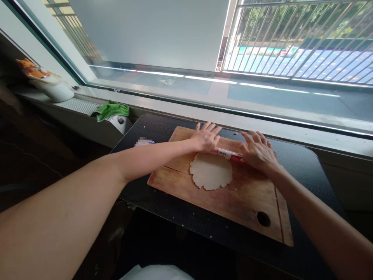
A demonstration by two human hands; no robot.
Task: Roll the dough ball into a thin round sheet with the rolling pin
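Note:
A flat, round sheet of dough with a ragged edge lies on a wooden cutting board. Across its far edge lies a cylinder with a red and white label, used like a roller; its ends are covered by my hands, so I cannot tell its exact kind. My left hand rests palm down on the left end, fingers spread forward. On the right end sits my right hand, palm down too, with its fingers apart and raised.
The board rests on a black table against a window ledge. A partly blurred, phone-like object lies on the table's left. Beyond are a green cloth and a white pot with an orange figurine. Dough crumbs dot the table's near edge.

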